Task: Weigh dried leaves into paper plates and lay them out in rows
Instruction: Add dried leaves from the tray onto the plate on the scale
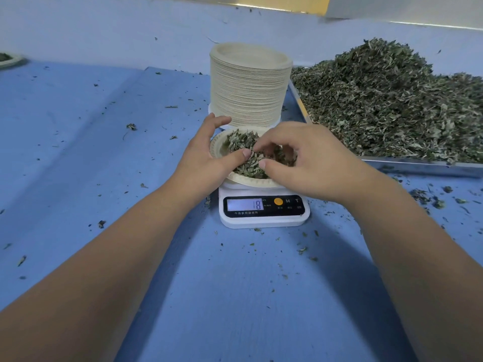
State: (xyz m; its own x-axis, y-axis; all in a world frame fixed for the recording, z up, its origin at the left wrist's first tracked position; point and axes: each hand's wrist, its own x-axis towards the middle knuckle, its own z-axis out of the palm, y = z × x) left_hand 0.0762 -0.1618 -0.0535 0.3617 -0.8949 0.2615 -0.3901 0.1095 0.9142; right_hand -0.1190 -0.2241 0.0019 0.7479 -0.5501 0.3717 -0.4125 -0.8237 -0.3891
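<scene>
Left hand [206,158] and right hand [308,155] are extended from the lower corners to meet at frame centre. Blue table [104,178] beneath the forearms is littered with leaf crumbs [130,126]. White scale [264,220] is set just below centre; 18 is shown on its display [245,204]. Paper plate [251,182] is seated on the scale, filled with dried leaves [240,142]. Its left rim is gripped by the left hand, thumb laid on the leaves, fingers spread round the far edge. A pinch of leaves is grasped by the right hand, fingers curled down into the pile. Just behind, a tall stack of plates [249,87] is stood. At right, a metal tray [418,167] is heaped with loose leaves [392,100]. Another plate [10,60], with dark contents, is cut off at the upper left edge.
</scene>
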